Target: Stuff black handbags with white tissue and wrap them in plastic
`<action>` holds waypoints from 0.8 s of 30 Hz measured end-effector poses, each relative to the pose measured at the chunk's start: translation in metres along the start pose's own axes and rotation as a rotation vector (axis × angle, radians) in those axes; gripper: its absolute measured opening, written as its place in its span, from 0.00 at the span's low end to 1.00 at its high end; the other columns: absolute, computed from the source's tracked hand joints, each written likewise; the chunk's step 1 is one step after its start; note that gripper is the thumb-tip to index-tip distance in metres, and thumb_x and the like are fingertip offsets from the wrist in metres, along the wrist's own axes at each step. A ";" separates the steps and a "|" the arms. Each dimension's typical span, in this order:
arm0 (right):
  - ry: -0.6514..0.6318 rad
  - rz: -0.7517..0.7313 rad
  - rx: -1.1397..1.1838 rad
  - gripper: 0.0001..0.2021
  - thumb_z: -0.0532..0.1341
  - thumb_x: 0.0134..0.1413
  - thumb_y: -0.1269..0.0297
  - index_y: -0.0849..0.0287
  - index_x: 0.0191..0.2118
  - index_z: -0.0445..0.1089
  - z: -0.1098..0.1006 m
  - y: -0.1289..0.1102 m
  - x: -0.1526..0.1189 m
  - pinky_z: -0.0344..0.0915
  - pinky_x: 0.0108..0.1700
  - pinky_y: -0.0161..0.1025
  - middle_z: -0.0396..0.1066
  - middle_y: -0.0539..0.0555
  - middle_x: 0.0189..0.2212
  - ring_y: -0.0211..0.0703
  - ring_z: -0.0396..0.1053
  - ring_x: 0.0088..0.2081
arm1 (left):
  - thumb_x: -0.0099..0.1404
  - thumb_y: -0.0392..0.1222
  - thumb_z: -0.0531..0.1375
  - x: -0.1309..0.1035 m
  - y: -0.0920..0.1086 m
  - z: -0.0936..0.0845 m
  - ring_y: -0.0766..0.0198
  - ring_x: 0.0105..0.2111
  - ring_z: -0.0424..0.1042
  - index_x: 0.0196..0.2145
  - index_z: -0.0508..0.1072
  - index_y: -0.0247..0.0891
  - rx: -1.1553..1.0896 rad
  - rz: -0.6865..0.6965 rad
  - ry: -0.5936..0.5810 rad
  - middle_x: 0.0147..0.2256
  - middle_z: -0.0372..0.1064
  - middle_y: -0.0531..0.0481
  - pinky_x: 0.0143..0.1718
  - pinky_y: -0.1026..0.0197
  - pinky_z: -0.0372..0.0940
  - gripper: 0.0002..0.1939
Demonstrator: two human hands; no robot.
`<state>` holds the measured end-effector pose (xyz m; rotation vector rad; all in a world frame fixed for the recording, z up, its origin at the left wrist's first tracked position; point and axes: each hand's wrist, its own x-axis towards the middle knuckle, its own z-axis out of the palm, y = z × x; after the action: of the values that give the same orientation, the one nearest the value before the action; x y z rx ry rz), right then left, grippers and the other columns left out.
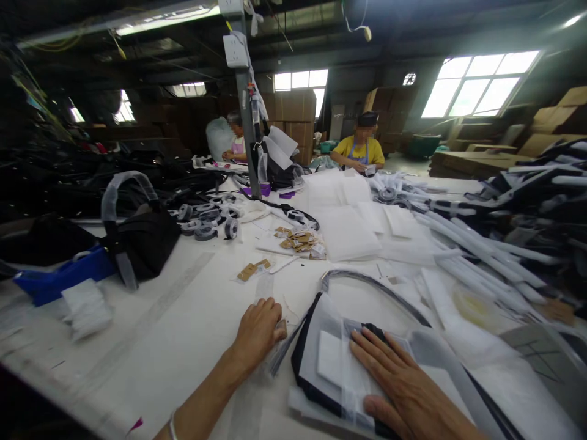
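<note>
L hand (257, 333) curled, grip unclear, just off bag (301, 351) edge; R hand (398, 376) flat atop.

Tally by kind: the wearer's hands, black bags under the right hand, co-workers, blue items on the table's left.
Left hand, right hand: 2
Black bag under it: 1
Co-workers, in yellow and pink: 2
Blue item: 1
Total: 6

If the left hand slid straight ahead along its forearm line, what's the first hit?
Probably the thin white strip, then the pile of brown tags. The left hand's curled fingers and unclear depth make that line approximate.
</note>
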<state>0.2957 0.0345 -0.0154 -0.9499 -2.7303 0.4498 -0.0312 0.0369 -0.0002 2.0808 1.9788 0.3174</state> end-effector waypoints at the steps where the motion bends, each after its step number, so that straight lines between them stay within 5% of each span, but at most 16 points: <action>1: 0.000 -0.001 0.004 0.33 0.59 0.62 0.53 0.47 0.69 0.48 -0.002 -0.002 0.000 0.42 0.69 0.54 0.50 0.52 0.67 0.55 0.48 0.67 | 0.56 0.35 0.62 -0.001 0.000 0.003 0.54 0.43 0.66 0.32 0.69 0.39 -0.029 -0.010 0.004 0.38 0.69 0.48 0.45 0.55 0.57 0.05; 8: 0.047 0.146 0.059 0.32 0.59 0.61 0.51 0.50 0.67 0.54 -0.030 -0.020 0.002 0.46 0.68 0.59 0.55 0.57 0.66 0.56 0.50 0.67 | 0.55 0.38 0.59 0.005 -0.025 -0.006 0.62 0.31 0.65 0.30 0.67 0.37 -0.418 -0.083 -0.030 0.27 0.64 0.54 0.32 0.62 0.58 0.05; 14: 0.335 0.325 0.481 0.24 0.63 0.57 0.52 0.52 0.57 0.68 -0.065 -0.074 0.042 0.67 0.55 0.52 0.69 0.59 0.55 0.54 0.69 0.54 | 0.57 0.50 0.63 -0.025 -0.016 -0.061 0.68 0.26 0.60 0.43 0.74 0.34 -0.937 0.028 -0.250 0.27 0.63 0.55 0.27 0.65 0.53 0.20; 20: 0.004 0.419 1.289 0.41 0.71 0.43 0.46 0.57 0.62 0.60 -0.049 -0.111 0.091 0.74 0.38 0.43 0.61 0.65 0.59 0.55 0.67 0.53 | 0.58 0.47 0.67 -0.048 0.018 -0.098 0.68 0.31 0.64 0.46 0.75 0.38 -1.171 0.204 -0.424 0.37 0.71 0.49 0.32 0.65 0.57 0.19; 24: -0.090 0.334 1.517 0.28 0.74 0.40 0.52 0.60 0.46 0.72 -0.036 -0.119 0.098 0.69 0.28 0.33 0.72 0.57 0.41 0.42 0.72 0.36 | 0.61 0.46 0.66 -0.048 0.021 -0.095 0.65 0.36 0.67 0.49 0.73 0.41 -1.184 0.328 -0.443 0.43 0.72 0.47 0.36 0.64 0.60 0.19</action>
<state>0.1640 0.0154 0.0701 -0.7941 -1.4043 2.1188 -0.0448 -0.0086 0.0975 1.4370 0.7934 0.7663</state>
